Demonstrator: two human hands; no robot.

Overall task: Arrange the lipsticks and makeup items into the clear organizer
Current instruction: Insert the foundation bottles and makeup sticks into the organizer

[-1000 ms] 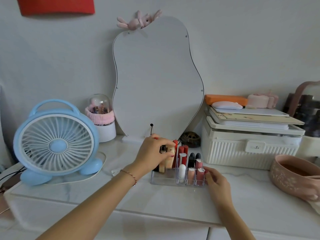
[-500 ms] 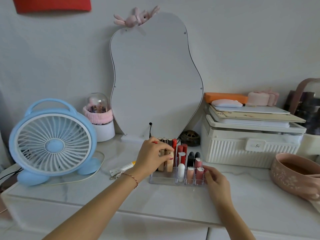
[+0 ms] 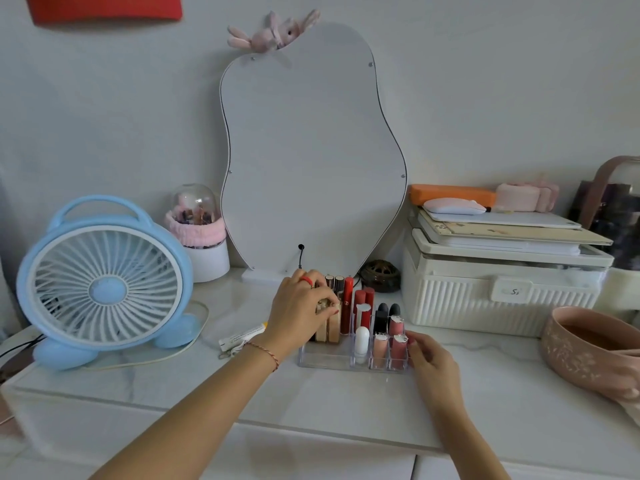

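A clear organizer [image 3: 325,358] stands on the white counter in front of the mirror, filled with upright lipsticks: red tubes [image 3: 363,299], black ones [image 3: 381,317], pink ones [image 3: 398,344] and a white stick [image 3: 361,341]. My left hand [image 3: 301,310] reaches over its left side, fingers pinched on a gold-capped lipstick [image 3: 327,317] standing in a left slot. My right hand [image 3: 429,358] rests against the organizer's right end, fingers touching its wall. A white tube [image 3: 242,337] lies on the counter left of the organizer.
A blue fan [image 3: 104,289] stands at the left, with its cord on the counter. A pear-shaped mirror [image 3: 311,150] leans behind. At the right a white ribbed box [image 3: 502,296] carries stacked items. A pink bowl [image 3: 595,351] sits at far right, a domed jar [image 3: 201,230] at back left.
My left hand has settled lower on the gold-capped lipstick in the left slots. The white tube has come into sight beside it. My right hand stays at the organizer's right end.
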